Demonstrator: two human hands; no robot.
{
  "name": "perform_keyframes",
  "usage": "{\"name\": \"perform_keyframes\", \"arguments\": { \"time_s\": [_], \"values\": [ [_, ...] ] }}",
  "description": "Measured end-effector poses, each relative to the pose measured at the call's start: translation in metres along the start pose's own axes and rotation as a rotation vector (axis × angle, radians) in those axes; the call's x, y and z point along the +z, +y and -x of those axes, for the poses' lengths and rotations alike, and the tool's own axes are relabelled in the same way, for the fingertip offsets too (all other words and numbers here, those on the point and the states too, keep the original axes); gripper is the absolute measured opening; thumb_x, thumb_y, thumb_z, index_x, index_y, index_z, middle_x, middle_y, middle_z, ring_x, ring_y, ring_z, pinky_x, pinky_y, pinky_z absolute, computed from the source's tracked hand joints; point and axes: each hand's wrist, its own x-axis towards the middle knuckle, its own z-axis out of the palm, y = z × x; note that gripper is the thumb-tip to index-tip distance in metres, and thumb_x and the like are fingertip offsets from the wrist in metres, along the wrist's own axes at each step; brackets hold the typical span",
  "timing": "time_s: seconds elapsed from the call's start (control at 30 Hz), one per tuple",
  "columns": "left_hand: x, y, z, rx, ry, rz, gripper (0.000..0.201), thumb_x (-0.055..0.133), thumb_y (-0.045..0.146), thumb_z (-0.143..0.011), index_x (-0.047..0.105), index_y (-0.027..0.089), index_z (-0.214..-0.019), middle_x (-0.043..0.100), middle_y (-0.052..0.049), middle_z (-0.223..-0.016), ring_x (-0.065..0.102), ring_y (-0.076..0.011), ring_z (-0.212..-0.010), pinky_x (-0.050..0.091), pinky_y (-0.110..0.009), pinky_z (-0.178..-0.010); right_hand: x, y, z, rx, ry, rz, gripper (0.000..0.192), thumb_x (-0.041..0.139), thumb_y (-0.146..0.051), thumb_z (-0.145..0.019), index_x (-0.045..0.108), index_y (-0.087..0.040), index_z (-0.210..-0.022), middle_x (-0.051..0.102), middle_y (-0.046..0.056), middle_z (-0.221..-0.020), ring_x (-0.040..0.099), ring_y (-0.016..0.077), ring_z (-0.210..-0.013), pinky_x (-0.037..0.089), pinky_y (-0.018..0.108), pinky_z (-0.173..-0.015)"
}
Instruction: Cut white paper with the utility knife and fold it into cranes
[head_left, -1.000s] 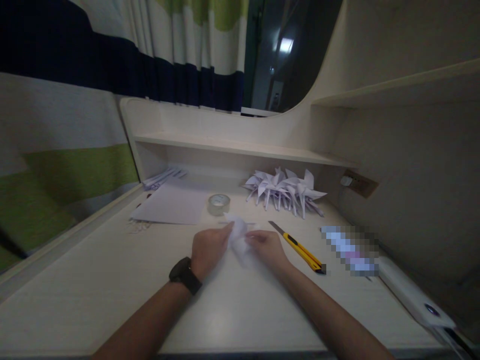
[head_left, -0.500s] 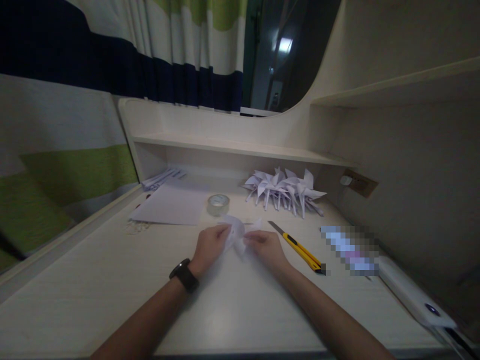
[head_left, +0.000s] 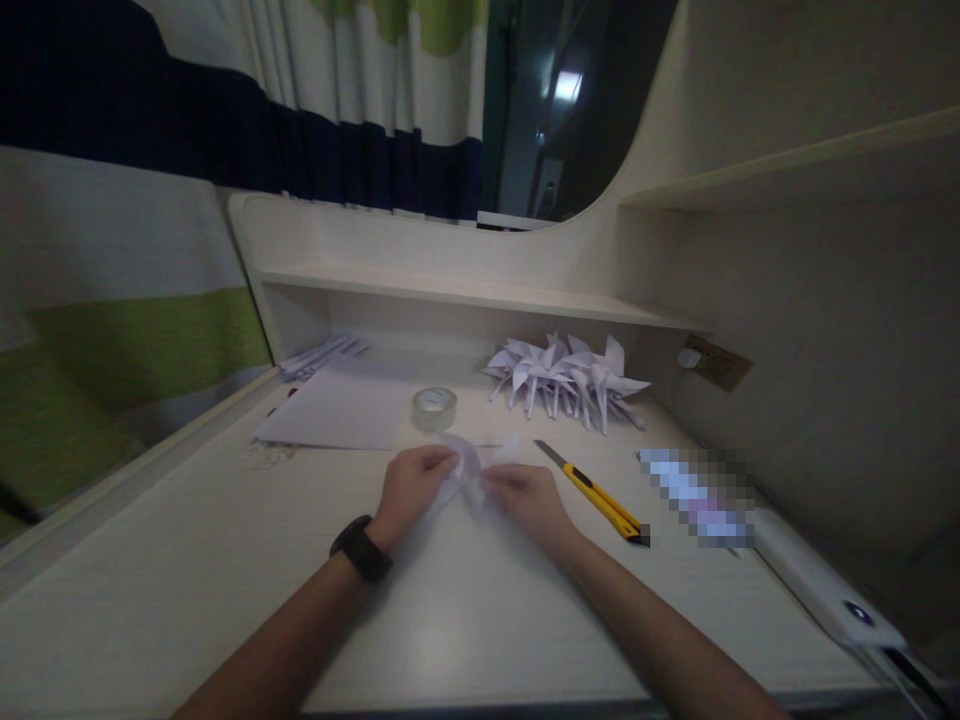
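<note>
— The hands have drifted a touch further up the counter (head_left: 225,560) since a moment ago, and the paper between them looks flatter and more spread out than the bunched wad it was.

— What have they got hold of, exactly?

— A small piece of white paper (head_left: 471,468), part-folded. The left hand (head_left: 411,487) pinches its left edge, fingers closed on it, and the right hand (head_left: 526,495) pinches the right edge the same way. It sits just above the counter, in the middle, right between the two hands. There's a dark watch (head_left: 361,549) on the left wrist.

— How far along would you say it is?

— I'd guess mid-fold. It has creases but none of the points that the finished ones have. There's a heap of folded paper pinwheels (head_left: 566,376) at the back right, under the shelf (head_left: 480,292), so a fair number look done. Flat sheets of paper (head_left: 337,408) lie at the back left, so there seems to be more stock to go.

— Anything else lying about?

— A roll of clear tape (head_left: 434,407) just behind the hands, a yellow box cutter (head_left: 596,492) near the right hand with its blade out, and a white device (head_left: 825,590) along the right edge. The room is dim; a striped curtain (head_left: 225,110) hangs behind, with a dark window (head_left: 570,100) beside it.
</note>
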Motion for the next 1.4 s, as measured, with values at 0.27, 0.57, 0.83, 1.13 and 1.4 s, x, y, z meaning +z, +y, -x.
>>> {"name": "perform_keyframes", "arguments": {
  "time_s": [0.27,0.57,0.83,1.13,1.4],
  "values": [
    [0.012,0.001,0.006,-0.103,-0.036,0.409,0.032,0.068,0.029,-0.068,0.07,0.011,-0.095,0.074,-0.01,-0.083,0.07,-0.0209,-0.073,0.058,-0.033,-0.069,-0.001,0.0,-0.001,-0.003,0.055,0.032,0.019,0.07,-0.028,-0.065,0.076,-0.017,-0.08,0.072,0.006,-0.07,0.063,0.0179,-0.058,0.047,0.024,-0.049],
    [0.012,0.004,0.007,-0.112,-0.001,0.451,0.025,0.072,0.026,-0.065,0.071,0.01,-0.084,0.073,-0.011,-0.083,0.07,-0.0223,-0.075,0.058,-0.035,-0.071,-0.004,0.001,-0.003,0.011,0.126,0.016,0.018,0.07,-0.031,-0.068,0.076,-0.017,-0.079,0.068,0.003,-0.058,0.052,0.0122,-0.041,0.041,0.023,-0.042],
    [0.017,0.014,0.012,-0.149,0.065,0.591,0.028,0.075,0.027,-0.063,0.071,0.011,-0.085,0.073,-0.011,-0.086,0.069,-0.0206,-0.076,0.057,-0.03,-0.069,-0.005,0.001,-0.002,-0.028,0.115,-0.011,0.022,0.071,-0.027,-0.065,0.075,-0.017,-0.084,0.069,0.003,-0.066,0.054,0.012,-0.045,0.043,0.023,-0.043],
    [0.021,0.017,0.015,-0.132,0.059,0.502,0.021,0.073,0.027,-0.066,0.072,0.013,-0.082,0.073,-0.008,-0.08,0.069,-0.0193,-0.068,0.053,-0.022,-0.05,-0.006,-0.004,-0.003,0.006,0.06,-0.069,0.017,0.072,-0.027,-0.062,0.073,-0.017,-0.076,0.069,0.003,-0.063,0.057,0.0137,-0.047,0.045,0.023,-0.044],
    [0.024,0.014,0.018,-0.093,0.005,0.425,0.018,0.069,0.028,-0.07,0.068,0.012,-0.079,0.07,-0.006,-0.072,0.06,-0.0123,-0.049,0.041,-0.017,-0.035,-0.009,0.001,-0.005,-0.011,-0.006,-0.142,0.017,0.074,-0.026,-0.061,0.071,-0.018,-0.075,0.068,0.002,-0.065,0.055,0.0115,-0.046,0.043,0.022,-0.043]
  ]
}}
